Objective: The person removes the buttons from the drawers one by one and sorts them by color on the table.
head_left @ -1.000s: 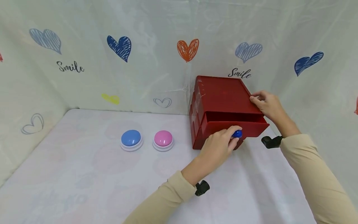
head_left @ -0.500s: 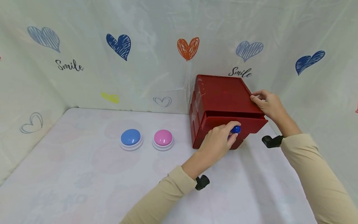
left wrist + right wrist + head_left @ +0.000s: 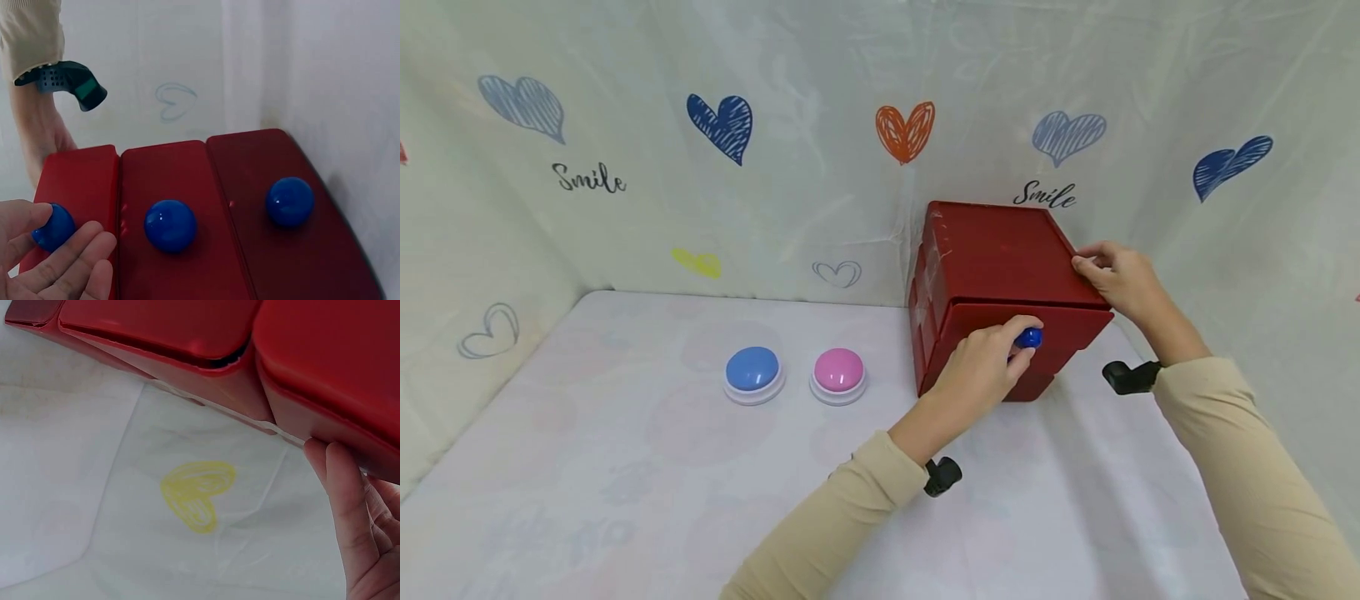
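A red cabinet of three stacked drawers [image 3: 1000,250] stands at the back right of the table. My left hand [image 3: 970,367] pinches the blue round knob [image 3: 1030,338] of the top drawer [image 3: 1071,329] between thumb and fingers. That drawer's front sits almost flush with the cabinet, a thin dark gap along its upper edge. In the left wrist view, blue knobs of the middle drawer [image 3: 170,226] and bottom drawer [image 3: 290,202] also show. My right hand [image 3: 1127,287] rests against the cabinet's upper right side edge, its fingers [image 3: 347,494] fairly straight along the side wall.
A blue dome push button [image 3: 752,369] and a pink one [image 3: 838,371], both on white bases, stand left of the cabinet on the white table [image 3: 700,483]. A pale curtain [image 3: 820,192] printed with hearts hangs close behind the cabinet.
The top drawer has slid back into the cabinet from partly pulled out. My left hand has moved inward with its knob. The right hand has stayed at the cabinet's side.
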A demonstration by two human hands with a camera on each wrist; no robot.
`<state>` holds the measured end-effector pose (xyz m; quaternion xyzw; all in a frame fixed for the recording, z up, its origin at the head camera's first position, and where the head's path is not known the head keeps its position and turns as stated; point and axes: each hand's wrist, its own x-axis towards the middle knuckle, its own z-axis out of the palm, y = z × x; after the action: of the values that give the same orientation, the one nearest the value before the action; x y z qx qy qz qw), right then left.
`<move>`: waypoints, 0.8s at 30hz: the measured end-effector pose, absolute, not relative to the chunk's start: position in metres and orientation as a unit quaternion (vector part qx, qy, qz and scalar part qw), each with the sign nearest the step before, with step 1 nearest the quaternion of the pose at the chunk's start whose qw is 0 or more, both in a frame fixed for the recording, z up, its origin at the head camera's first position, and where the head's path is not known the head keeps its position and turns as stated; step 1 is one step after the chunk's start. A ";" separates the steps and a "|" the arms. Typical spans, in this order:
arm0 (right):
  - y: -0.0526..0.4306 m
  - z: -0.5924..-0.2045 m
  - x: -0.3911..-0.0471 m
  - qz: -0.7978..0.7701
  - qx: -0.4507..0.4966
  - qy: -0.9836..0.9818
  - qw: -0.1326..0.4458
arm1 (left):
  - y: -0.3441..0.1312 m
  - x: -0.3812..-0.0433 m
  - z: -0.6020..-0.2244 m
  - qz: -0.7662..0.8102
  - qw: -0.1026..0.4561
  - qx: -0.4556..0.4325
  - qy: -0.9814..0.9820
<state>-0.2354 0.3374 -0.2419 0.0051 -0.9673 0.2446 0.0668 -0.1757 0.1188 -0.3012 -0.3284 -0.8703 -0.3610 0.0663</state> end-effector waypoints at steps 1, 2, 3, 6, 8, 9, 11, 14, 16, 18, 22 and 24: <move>0.338 -0.242 -0.235 0.244 0.005 -0.967 0.067 | 0.119 -0.176 -0.301 -0.362 0.062 -0.328 -0.870; 0.338 -0.241 -0.235 0.243 0.005 -0.968 0.067 | 0.119 -0.177 -0.301 -0.363 0.059 -0.328 -0.870; 0.338 -0.241 -0.235 0.244 0.005 -0.968 0.065 | 0.120 -0.177 -0.301 -0.363 0.056 -0.327 -0.871; 0.338 -0.241 -0.236 0.244 0.004 -0.968 0.065 | 0.119 -0.178 -0.300 -0.367 0.053 -0.325 -0.870; 0.338 -0.241 -0.236 0.246 0.003 -0.967 0.065 | 0.119 -0.179 -0.300 -0.369 0.055 -0.325 -0.869; 0.338 -0.241 -0.236 0.247 0.003 -0.967 0.064 | 0.119 -0.180 -0.300 -0.371 0.055 -0.325 -0.868; 0.339 -0.241 -0.236 0.249 0.002 -0.966 0.064 | 0.119 -0.182 -0.301 -0.373 0.056 -0.327 -0.867; 0.339 -0.241 -0.235 0.254 0.000 -0.965 0.063 | 0.120 -0.184 -0.301 -0.372 0.059 -0.326 -0.867; 0.338 -0.242 -0.235 0.257 -0.001 -0.965 0.061 | 0.120 -0.185 -0.301 -0.370 0.058 -0.325 -0.869; 0.338 -0.242 -0.235 0.258 0.000 -0.964 0.062 | 0.120 -0.185 -0.301 -0.369 0.056 -0.323 -0.870; 0.338 -0.244 -0.235 0.261 0.001 -0.963 0.064 | 0.120 -0.186 -0.302 -0.369 0.051 -0.324 -0.870; 0.338 -0.244 -0.235 0.261 0.000 -0.963 0.064 | 0.120 -0.187 -0.302 -0.368 0.051 -0.324 -0.870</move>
<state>-0.2349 0.3380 -0.2444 0.0003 -0.9632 0.2610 0.0639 -0.1866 0.1199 -0.3015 -0.3242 -0.8700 -0.3680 0.0507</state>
